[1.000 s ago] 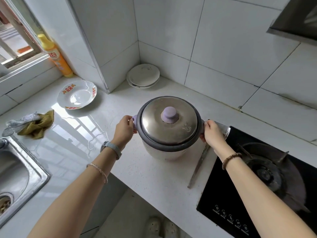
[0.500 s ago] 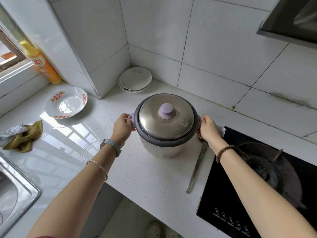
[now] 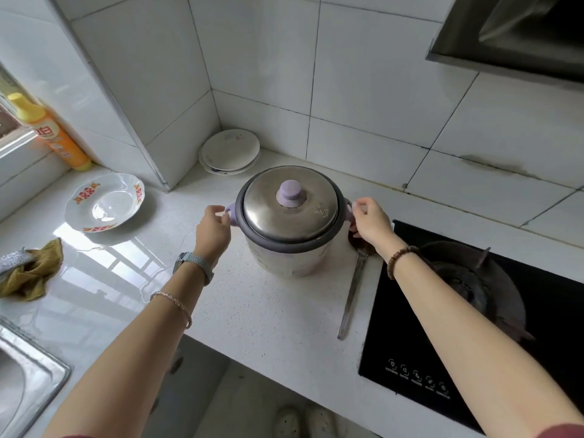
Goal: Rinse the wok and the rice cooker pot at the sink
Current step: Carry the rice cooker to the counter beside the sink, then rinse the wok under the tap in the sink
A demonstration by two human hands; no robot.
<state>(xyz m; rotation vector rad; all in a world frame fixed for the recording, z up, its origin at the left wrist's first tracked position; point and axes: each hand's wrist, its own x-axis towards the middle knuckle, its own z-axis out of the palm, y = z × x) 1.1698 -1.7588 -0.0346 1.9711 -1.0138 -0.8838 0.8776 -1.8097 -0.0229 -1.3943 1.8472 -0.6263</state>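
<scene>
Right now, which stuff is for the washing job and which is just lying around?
For the job:
rice cooker
left hand
right hand
sink

Just lying about:
patterned bowl
stacked plates
yellow cloth
soap bottle
metal utensil

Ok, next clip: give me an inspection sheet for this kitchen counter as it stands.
Surface: white speckled countertop, glossy, no spills seen.
Job's things: white rice cooker with steel lid and lilac knob, lid on, upright; wok not seen.
Clutter: red-patterned white bowl, stacked white plates, olive rag, metal utensil, orange detergent bottle.
Hands: left hand and right hand at the cooker's side handles, grip unclear.
Cables: nothing seen.
Surroundings: steel sink, black gas hob.
</scene>
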